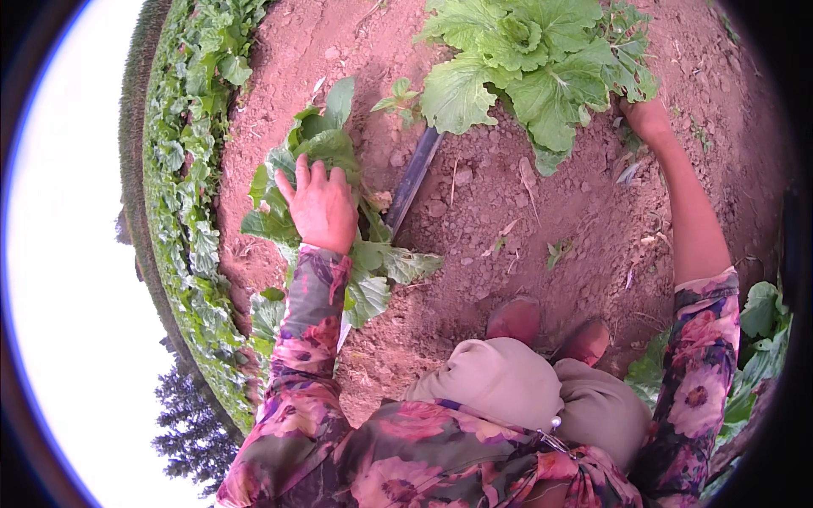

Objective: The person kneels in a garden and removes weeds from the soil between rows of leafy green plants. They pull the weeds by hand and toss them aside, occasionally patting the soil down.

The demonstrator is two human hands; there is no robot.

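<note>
My left hand (pixel 322 206) lies back up on a leafy cabbage-like plant (pixel 327 149) at the left. Its fingers are spread over the leaves; the thumb is hidden. At the upper right, my right hand (pixel 646 120) reaches the soil-side edge of a larger pale green leafy plant (pixel 521 38). Leaves cover its fingertips, so I cannot tell whether it grips anything. This larger plant has broad, frilled leaves around a tight centre, and some outer leaves have holes. Between the plants runs a dark flat strip, apparently drip irrigation tape (pixel 414 181).
Reddish, crumbly soil (pixel 470 254) carries dry leaf scraps and small weeds (pixel 557 253). My shoes (pixel 513 317) and bent knees (pixel 495 374) are close below. A dense row of leafy plants (pixel 190 178) stands at the left, with more leaves (pixel 762 343) at the lower right.
</note>
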